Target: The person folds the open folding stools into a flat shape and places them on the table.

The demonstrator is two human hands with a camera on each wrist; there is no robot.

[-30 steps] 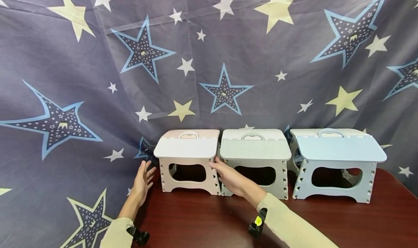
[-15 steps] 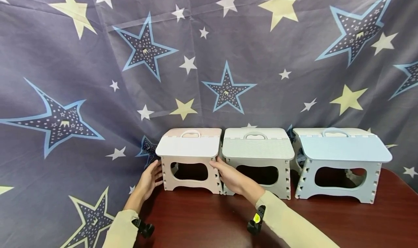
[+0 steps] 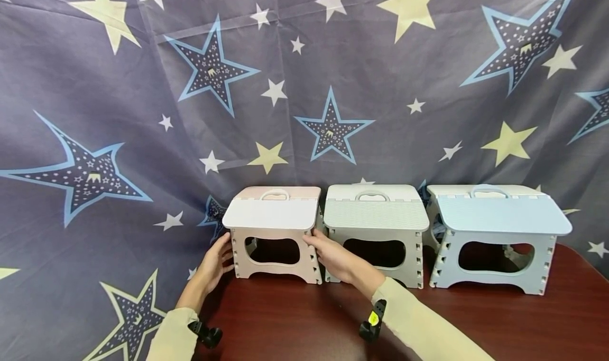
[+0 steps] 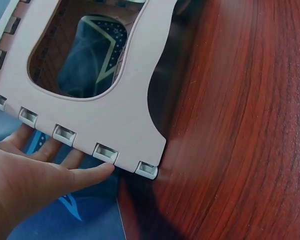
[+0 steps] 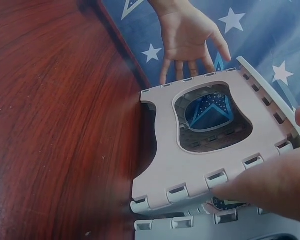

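Note:
A pink and white folding step stool (image 3: 266, 213) stands upright between my two hands. My left hand (image 3: 214, 263) lies against its left side, fingers fairly straight along the leg's hinged edge. In the left wrist view those fingers (image 4: 50, 147) reach behind the pink leg panel (image 4: 105, 115). My right hand (image 3: 340, 258) grips the right front edge, thumb on the front and fingers at the side, partly hidden in the gap. A grey-green folding step stool (image 3: 376, 215) stands to its right, close by my right hand.
A blue folding step stool (image 3: 501, 215) stands at the right end of the row. The reddish-brown wooden table (image 3: 285, 318) bears all three. A star-patterned cloth (image 3: 142, 86) hangs behind the stools and down the left side.
My left hand has moved up to the pink stool's left side. The pink stool has shifted slightly left, widening its gap to the grey-green one. My right hand stays at its edge.

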